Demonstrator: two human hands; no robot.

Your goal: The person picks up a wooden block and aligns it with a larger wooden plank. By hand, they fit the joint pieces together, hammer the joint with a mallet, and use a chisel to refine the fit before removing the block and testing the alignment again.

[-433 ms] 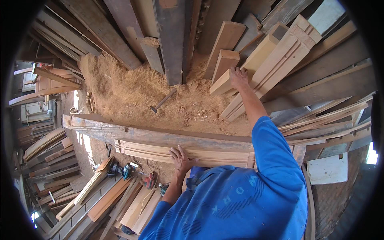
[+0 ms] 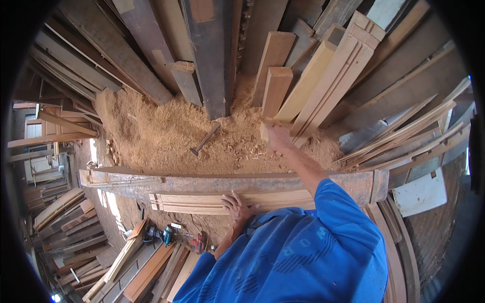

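- 1 thick weathered beam (image 2: 202, 184) runs left to right in front of the person, the largest timber near the hands; likely heavy and rigid.
- 1 grooved plank (image 2: 338, 76) leans among the upright boards, its long axis slanting up and right, its lower end just beside the right hand.
- 1 pale grooved board (image 2: 192, 203) lies along the near side of the beam, its long axis roughly parallel to it; the left end shows, the right end is hidden by the blue shirt (image 2: 298, 247). it looks stiff and of moderate weight, dry rather than slippery, with thin groove edges that could chip; the outer long edges, with 2 hands well apart, seem the best hold.
- 1 hammer (image 2: 206, 139) lies on the sawdust beyond the beam, head toward the person.
- left hand (image 2: 237, 206): fingers spread over the grooved board, not wrapped round it; how hard they press, i cannot tell.
- right hand (image 2: 279, 138): blurred above the sawdust, fingers seemingly curled round a small block.
- that pale wood block (image 2: 263, 132) pokes out left of the hand; probably light and hard, easily held by its sides. its long axis is hidden.
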